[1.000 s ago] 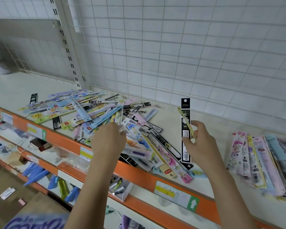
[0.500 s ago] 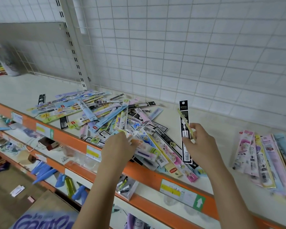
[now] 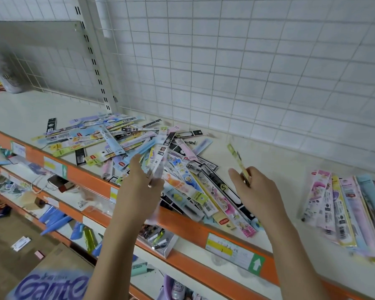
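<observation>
Since 0.5 s ago: the left hand (image 3: 139,187) is off the heap with one pack lifted. The right hand's black pack no longer shows its face, only a thin strip seen edge-on.

Left to right:
- Cardboard box (image 3: 52,284), bottom left, with blue print that reads "Gante…"; the rest is cut off.
- Orange shelf lip carries 2 green arrow tags (image 3: 64,171). The price-label text is too small to read.
- Heap of pen packs (image 3: 108,146) lies loose on the shelf (image 3: 279,169), too tangled to count. One black pack (image 3: 223,187) shows a "5". The small red logos are unreadable.
- Left hand is raised over the front of the heap, back to the camera, fingers up. Thumb and fingers pinch 1 white-and-black pack (image 3: 161,156) at its lower end, so it stands tilted up and to the right. It is motion-blurred, so its print is illegible.
- Right hand (image 3: 258,191) is up beside the heap, fingers curled, pinching the yellow-green pack (image 3: 236,156). The pack sticks up and to the left, clear of the shelf. Something dark sits in the same grip; I cannot tell what.
- Stack of packs (image 3: 344,208) at far right, fanned side by side, well apart from the heap. Pink, yellow and blue ones with barcodes showing. The far end is blurred, so no count.
</observation>
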A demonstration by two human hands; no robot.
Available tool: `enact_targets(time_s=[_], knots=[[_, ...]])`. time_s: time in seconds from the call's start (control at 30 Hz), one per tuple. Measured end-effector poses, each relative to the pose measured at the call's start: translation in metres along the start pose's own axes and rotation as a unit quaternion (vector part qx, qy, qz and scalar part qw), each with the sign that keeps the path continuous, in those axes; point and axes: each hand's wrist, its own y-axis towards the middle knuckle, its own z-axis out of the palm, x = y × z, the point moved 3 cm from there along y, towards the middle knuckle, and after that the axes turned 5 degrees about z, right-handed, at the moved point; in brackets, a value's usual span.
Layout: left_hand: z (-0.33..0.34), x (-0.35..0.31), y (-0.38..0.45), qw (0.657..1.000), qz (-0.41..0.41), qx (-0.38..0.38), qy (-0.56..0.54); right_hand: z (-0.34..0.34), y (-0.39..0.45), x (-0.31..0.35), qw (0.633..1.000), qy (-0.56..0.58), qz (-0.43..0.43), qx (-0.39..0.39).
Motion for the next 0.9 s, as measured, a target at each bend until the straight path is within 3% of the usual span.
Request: enact_targets(time_s=[0.3, 0.5, 0.7, 0.9], knots=[[-0.004, 0.004, 0.007, 0.998, -0.022, -0.015, -0.049, 0.003, 0.006, 0.004, 0.999, -0.048, -0.003, 0.011], [-0.015, 0.008, 0.036, 0.999, 0.031, 0.01, -0.011, 0.021, 0.012, 0.015, 0.985, -0.145, 0.068, 0.067], [-0.021, 0.02, 0.075, 0.994, 0.047, 0.089, -0.029, 0.025, 0.014, 0.024, 0.973, -0.2, 0.108, -0.027], [-0.023, 0.032, 0.096, 0.987, 0.081, 0.14, -0.005, 0.018, 0.006, 0.033, 0.964, -0.186, 0.136, -0.135]])
